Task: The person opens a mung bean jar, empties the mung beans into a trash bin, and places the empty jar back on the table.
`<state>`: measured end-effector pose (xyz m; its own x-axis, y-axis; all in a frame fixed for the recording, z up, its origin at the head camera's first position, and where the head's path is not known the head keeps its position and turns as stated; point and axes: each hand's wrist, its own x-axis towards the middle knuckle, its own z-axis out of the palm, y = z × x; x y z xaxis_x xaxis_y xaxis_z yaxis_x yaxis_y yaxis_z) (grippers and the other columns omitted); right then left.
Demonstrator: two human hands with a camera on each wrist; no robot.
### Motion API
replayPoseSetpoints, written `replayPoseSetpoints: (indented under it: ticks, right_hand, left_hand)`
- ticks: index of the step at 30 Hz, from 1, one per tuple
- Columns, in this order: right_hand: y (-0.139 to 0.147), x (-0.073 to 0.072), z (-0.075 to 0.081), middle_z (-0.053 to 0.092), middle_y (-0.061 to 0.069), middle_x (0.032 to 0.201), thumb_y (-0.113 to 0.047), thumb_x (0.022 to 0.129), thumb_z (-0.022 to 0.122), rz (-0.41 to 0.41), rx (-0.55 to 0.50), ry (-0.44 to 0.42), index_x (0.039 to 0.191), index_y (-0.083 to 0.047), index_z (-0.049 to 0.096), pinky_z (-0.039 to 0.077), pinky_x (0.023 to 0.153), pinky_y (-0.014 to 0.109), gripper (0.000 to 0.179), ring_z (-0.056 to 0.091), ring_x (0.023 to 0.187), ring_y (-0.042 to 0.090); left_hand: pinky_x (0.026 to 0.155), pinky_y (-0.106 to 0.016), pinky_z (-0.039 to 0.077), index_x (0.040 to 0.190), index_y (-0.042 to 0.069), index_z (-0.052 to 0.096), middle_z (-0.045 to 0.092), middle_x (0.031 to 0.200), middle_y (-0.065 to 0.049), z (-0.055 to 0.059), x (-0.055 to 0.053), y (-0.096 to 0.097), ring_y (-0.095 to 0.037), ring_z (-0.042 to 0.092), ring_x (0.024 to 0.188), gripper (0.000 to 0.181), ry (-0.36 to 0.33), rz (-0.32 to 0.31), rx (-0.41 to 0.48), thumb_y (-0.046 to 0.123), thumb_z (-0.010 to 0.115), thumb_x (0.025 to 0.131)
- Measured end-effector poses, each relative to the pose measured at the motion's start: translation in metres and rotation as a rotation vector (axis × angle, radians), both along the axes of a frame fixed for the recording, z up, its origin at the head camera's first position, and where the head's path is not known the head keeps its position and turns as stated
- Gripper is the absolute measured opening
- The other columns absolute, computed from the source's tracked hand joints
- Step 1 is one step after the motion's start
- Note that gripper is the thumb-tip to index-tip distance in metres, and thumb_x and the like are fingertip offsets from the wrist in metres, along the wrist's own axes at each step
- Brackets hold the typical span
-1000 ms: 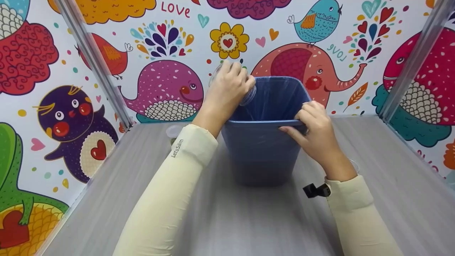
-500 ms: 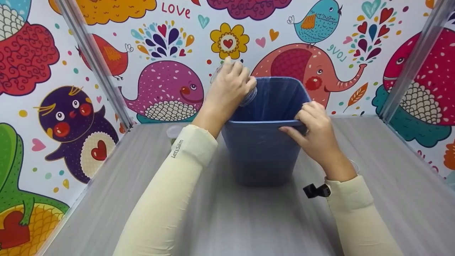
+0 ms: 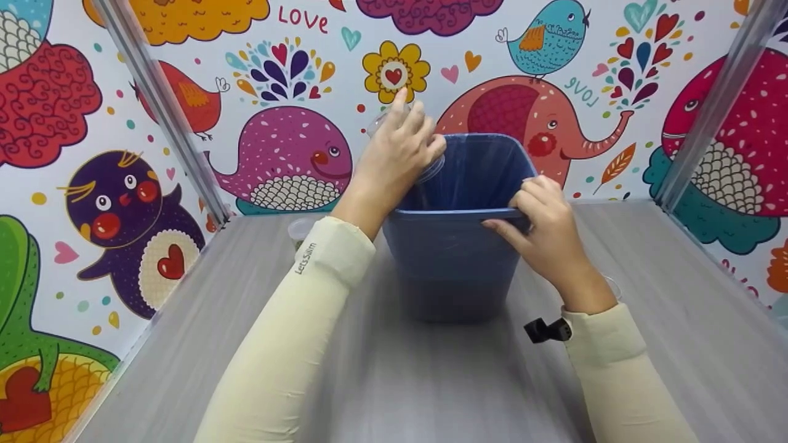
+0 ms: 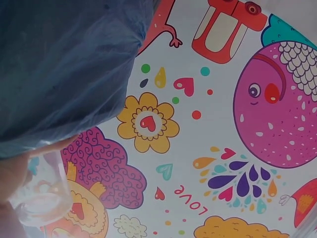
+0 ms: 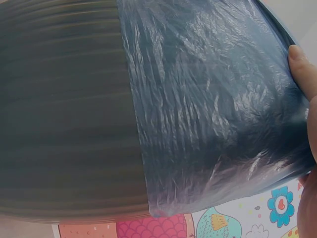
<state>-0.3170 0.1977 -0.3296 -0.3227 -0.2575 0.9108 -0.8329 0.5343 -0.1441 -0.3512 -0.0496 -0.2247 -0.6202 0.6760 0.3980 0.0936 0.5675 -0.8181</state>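
Note:
A blue bin (image 3: 452, 264) stands upright, lined with a thin blue plastic bag (image 5: 213, 99) folded down over its outside. My left hand (image 3: 397, 147) holds a clear plastic cup (image 3: 434, 169) tilted over the bin's left rim, with its index finger lifted off. In the left wrist view the cup (image 4: 44, 198) shows its base beyond the bag's edge; what it contains cannot be made out. My right hand (image 3: 545, 212) grips the bin's right front corner, thumb outside and fingers over the rim.
A small clear container (image 3: 300, 231) with a pale lid stands left of the bin, partly behind my left sleeve. The edge of a clear round thing (image 3: 612, 287) shows behind my right wrist. Patterned panels (image 3: 289, 160) enclose the grey table (image 3: 394, 381).
My left index finger has lifted away from the cup, and the cup has tipped slightly further. My right hand and the bin have stayed put.

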Motion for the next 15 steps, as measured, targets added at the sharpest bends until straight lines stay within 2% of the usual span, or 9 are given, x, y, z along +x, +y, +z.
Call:
replayPoseSetpoints:
  ticks: [3,9,15]
  right_hand:
    - [-0.0001,-0.0002,-0.0005,0.045,0.008,0.074,-0.006,0.076,0.094,0.001,-0.002,-0.003,0.078,-0.003,0.053,0.035,0.091,0.049,0.041,0.049,0.085,0.031]
    - [-0.0005,-0.0004,-0.0011,0.045,0.008,0.074,-0.006,0.076,0.095,-0.002,-0.003,-0.007,0.078,-0.003,0.053,0.036,0.091,0.05,0.041,0.049,0.085,0.03]
    - [-0.0005,-0.0009,-0.0007,0.044,0.008,0.073,-0.006,0.076,0.095,0.005,-0.003,-0.002,0.078,-0.003,0.053,0.035,0.091,0.048,0.042,0.049,0.084,0.03]
  left_hand:
    - [0.126,-0.057,0.024,0.141,0.022,0.056,0.059,0.147,-0.013,-0.0003,-0.0012,-0.0002,-0.035,0.043,0.148,0.053,0.009,-0.022,-0.008,0.022,0.078,0.094]
    - [0.126,-0.057,0.025,0.142,0.023,0.057,0.056,0.151,-0.012,-0.0007,-0.0027,-0.0008,-0.035,0.042,0.149,0.056,0.028,-0.053,-0.037,0.021,0.081,0.091]
    - [0.126,-0.059,0.023,0.14,0.021,0.056,0.056,0.15,-0.013,-0.0006,-0.0016,-0.0004,-0.036,0.041,0.15,0.056,0.0,-0.02,-0.025,0.02,0.081,0.091]
